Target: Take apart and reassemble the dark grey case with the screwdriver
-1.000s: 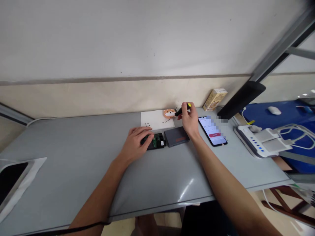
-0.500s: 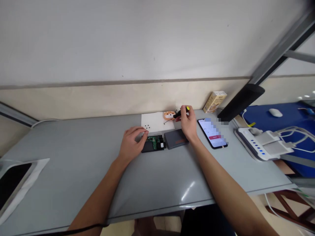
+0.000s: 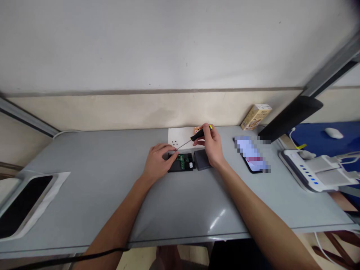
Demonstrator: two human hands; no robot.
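Observation:
My right hand grips a screwdriver with a black and yellow handle. Its thin shaft slopes down to the left and ends at the fingertips of my left hand. Those fingertips are pinched together over the upper left corner of an opened black casing with a green circuit board. Whatever they pinch is too small to make out. Right of the casing, partly behind my right wrist, lies a dark grey cover. Several small dark screws rest on a white sheet of paper behind the casing.
A phone with a lit screen lies to the right. Beyond it are a small carton, a black cylinder and a white power strip with chargers. On the left, a dark-screened tablet lies on the grey table.
My right hand has brought the screwdriver tip left from over the paper to my left fingertips. My left hand still pinches at the casing's corner. The whole view has shifted slightly.

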